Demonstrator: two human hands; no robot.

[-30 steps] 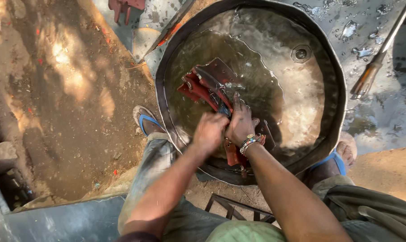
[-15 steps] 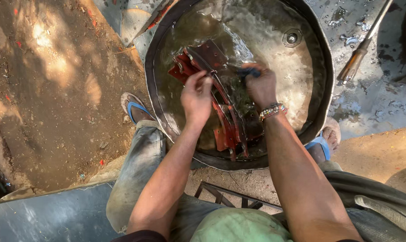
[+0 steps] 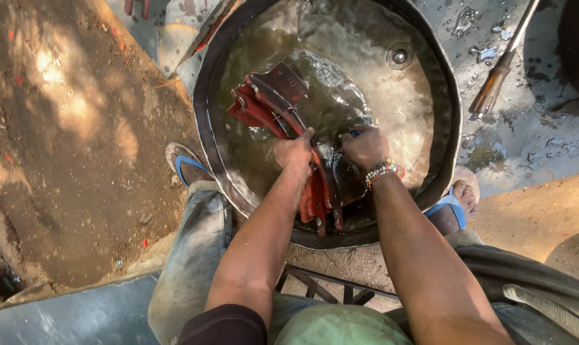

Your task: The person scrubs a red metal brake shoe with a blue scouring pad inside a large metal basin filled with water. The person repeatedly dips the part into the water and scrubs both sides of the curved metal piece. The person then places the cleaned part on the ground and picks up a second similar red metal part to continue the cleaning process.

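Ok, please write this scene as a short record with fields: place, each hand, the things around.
place: round metal basin with water, on the ground
left hand: grips the curved red metal parts in the basin
right hand: closed on a small blue item, kind unclear; beaded bracelet at the wrist
feet: blue sandals beside the basin
nearby: long-handled tool on wet ground

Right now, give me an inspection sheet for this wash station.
Surface: wet concrete on one side, bare soil on the other.
Job's things: red curved metal parts lying in a wide metal basin of water.
Clutter: long-handled tool on the concrete.
Hands: left hand and right hand both gripping the parts; beaded bracelet on the right wrist.
Cables: nothing seen.
Surroundings: blue-strapped sandals, metal frame under the person.
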